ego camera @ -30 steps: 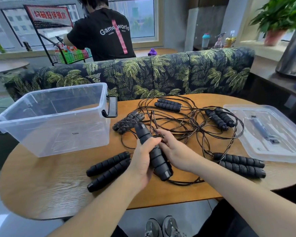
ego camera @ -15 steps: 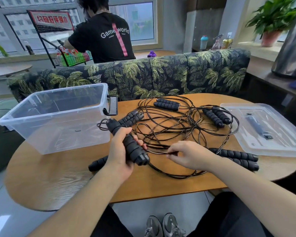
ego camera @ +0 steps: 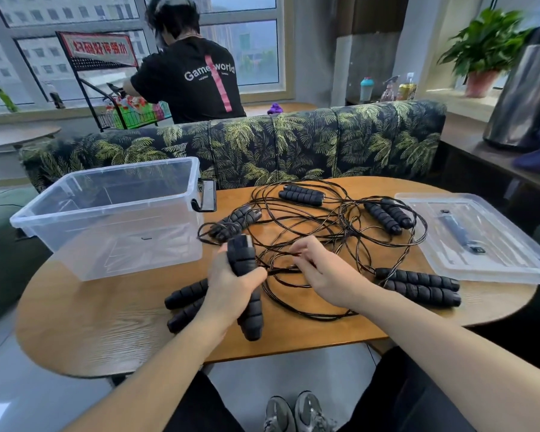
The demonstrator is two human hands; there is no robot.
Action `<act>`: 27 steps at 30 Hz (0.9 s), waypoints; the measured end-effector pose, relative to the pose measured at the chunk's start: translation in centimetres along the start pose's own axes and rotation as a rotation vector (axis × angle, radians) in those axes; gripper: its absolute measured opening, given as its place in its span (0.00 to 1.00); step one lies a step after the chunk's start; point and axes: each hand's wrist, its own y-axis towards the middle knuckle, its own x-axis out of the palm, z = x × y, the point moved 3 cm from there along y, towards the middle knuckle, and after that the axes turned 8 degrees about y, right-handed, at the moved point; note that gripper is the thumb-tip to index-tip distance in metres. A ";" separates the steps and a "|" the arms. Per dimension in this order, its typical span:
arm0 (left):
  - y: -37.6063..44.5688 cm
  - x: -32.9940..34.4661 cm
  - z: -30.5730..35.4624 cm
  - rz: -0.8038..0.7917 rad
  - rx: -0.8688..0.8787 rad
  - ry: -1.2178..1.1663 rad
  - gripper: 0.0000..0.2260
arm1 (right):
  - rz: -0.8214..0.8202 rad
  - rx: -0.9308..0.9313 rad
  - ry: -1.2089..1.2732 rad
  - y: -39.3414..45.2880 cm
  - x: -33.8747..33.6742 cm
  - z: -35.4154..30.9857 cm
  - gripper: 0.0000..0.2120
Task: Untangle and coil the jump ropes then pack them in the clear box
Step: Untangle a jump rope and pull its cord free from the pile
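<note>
Where the round wooden table (ego camera: 84, 325) fills the lower left of the frame, the clear box (ego camera: 106, 222) stands open on it, a black handle clip showing at its right end. Just right of the box, low and centre-left, the left hand (ego camera: 231, 285) is wrapped around a pair of black foam handles (ego camera: 246, 285), held roughly upright; this hand partly covers another handle pair (ego camera: 184, 304) lying on the table below the box. At centre the right hand (ego camera: 321, 272) pinches a thin black cord, its fingertips drawn together on it, though the exact strand is hard to pick out in the tangle of cords (ego camera: 324, 226) spread across the table's middle. More handle pairs lie among the loops toward the upper centre and right. At the right edge the clear lid (ego camera: 480, 241) lies flat. Behind the table runs a leaf-patterned sofa (ego camera: 293, 145), with a person in a black shirt (ego camera: 197, 79) beyond it at upper left.
</note>
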 end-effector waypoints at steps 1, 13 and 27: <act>-0.4 0.3 0.4 -0.048 0.043 0.008 0.13 | -0.001 0.025 0.067 0.0 0.2 -0.5 0.07; 1.0 -1.2 1.2 -0.065 0.054 -0.387 0.18 | -0.066 0.033 0.061 0.8 -0.1 1.0 0.19; 1.1 -2.1 1.1 0.309 0.296 0.165 0.13 | 0.078 0.100 -0.023 2.7 -3.0 0.6 0.16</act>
